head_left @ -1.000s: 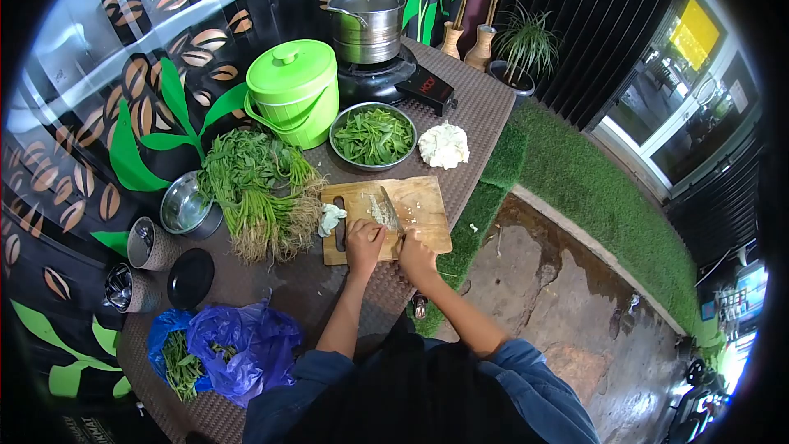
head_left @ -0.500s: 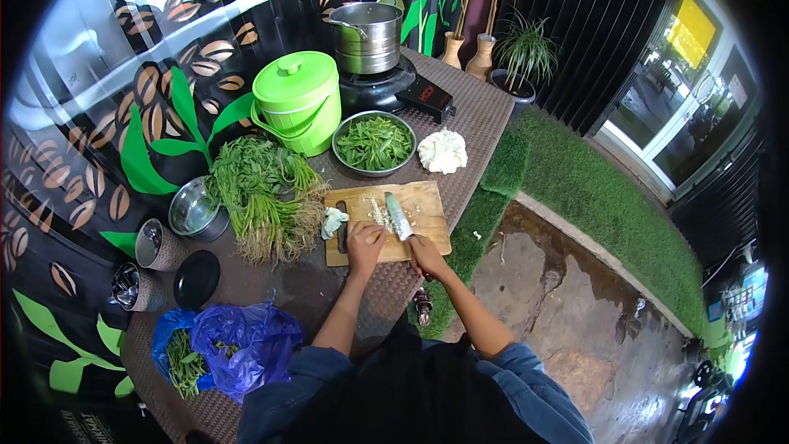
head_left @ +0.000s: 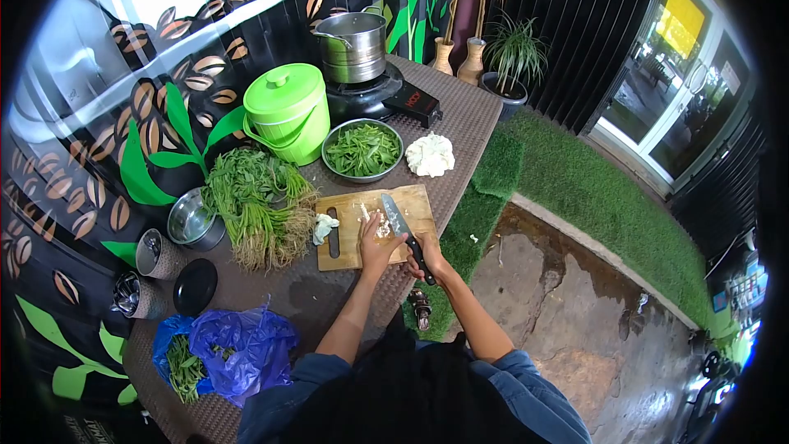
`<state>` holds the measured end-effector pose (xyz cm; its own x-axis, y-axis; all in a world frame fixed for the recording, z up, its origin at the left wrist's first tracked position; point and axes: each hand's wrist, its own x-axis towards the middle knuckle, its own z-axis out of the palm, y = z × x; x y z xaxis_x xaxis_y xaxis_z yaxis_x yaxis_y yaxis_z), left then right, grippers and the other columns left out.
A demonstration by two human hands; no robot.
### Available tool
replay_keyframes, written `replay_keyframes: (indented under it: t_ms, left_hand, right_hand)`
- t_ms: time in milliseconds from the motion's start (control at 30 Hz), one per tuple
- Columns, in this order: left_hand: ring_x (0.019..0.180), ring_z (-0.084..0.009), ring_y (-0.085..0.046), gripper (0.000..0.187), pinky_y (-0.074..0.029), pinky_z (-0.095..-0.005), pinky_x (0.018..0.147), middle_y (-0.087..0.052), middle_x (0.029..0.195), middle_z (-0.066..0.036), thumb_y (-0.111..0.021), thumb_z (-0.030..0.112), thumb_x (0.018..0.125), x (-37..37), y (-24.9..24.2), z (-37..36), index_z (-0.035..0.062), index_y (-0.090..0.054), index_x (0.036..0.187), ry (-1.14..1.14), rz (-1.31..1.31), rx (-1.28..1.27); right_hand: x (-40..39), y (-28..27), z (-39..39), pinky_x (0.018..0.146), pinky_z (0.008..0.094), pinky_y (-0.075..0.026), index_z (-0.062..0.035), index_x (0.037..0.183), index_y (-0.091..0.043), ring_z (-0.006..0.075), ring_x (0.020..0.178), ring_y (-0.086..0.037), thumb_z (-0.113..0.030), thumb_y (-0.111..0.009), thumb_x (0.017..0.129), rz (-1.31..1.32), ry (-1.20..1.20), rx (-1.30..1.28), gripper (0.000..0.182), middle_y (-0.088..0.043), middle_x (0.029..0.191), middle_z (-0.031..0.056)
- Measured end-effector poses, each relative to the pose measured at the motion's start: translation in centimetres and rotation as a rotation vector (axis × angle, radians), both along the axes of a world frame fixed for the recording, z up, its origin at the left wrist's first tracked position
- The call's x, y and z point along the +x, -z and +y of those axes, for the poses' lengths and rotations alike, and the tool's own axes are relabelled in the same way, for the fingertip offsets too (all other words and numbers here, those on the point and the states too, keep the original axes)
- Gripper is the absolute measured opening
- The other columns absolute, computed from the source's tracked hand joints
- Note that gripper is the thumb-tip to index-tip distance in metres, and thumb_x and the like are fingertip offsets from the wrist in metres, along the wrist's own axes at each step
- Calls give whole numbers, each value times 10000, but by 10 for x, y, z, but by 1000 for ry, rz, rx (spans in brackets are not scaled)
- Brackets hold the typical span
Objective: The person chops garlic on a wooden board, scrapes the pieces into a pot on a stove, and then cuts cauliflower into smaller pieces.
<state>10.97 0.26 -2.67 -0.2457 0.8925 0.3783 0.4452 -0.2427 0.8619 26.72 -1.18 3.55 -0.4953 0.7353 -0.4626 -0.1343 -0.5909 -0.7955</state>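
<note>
My right hand is wrapped round the black handle of a kitchen knife, its blade tilted and pointing away over the wooden cutting board. My left hand is open over the board, fingers stretched out above the white chopped bits and thumb right at the knife near its handle. A crumpled pale piece lies at the board's left end, beside its handle slot.
Behind the board are a bowl of green leaves, a white ruffled lump, a lidded green bucket and a steel pot on a stove. Rooted greens, a metal bowl and a blue bag stand leftward.
The knife has been turned, its handle now showing and its blade tilted. My left hand has opened, its fingers stretching forward and its thumb coming to the knife. The view has shifted slightly.
</note>
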Motion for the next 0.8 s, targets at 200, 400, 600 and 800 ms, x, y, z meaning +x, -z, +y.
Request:
replay_keyframes:
  t_ms: [200, 400, 600, 800]
  left_hand:
    - [1325, -347, -356, 775, -270, -387, 1101, -480, 1348, -228, -851, 285, 657, -2, -5, 9, -67, -525, 1264, -103, -100, -113]
    - [1281, -341, -416, 734, -316, -390, 1071, -530, 1288, -231, -850, 323, 647, -9, -9, 28, -38, -574, 1224, -249, 3, -76]
    - [1117, -302, -560, 622, -395, -390, 996, -610, 1190, -178, -851, 329, 642, -11, -8, 48, 29, -647, 1147, -317, -62, -45]
    - [944, -223, -632, 432, -461, -369, 834, -686, 1051, -82, -830, 293, 682, -13, -34, 46, 51, -699, 1016, -463, 186, -227]
  right_hand:
    - [2, -8, -10, 279, 279, -299, -97, 777, -383, 130, 319, -345, -422, -162, 948, -82, -47, 100, 429, -392, 488, 31]
    - [6, -12, -19, 272, 280, -305, -86, 750, -392, 130, 312, -356, -417, -201, 949, -28, -49, 83, 431, -403, 496, 30]
    - [15, -25, -30, 276, 264, -308, -76, 753, -372, 122, 304, -333, -385, -245, 971, -24, -51, 94, 399, -368, 490, 16]
    - [21, -18, -35, 275, 268, -306, -69, 741, -383, 125, 301, -340, -353, -259, 967, -109, -68, 130, 384, -373, 480, 23]
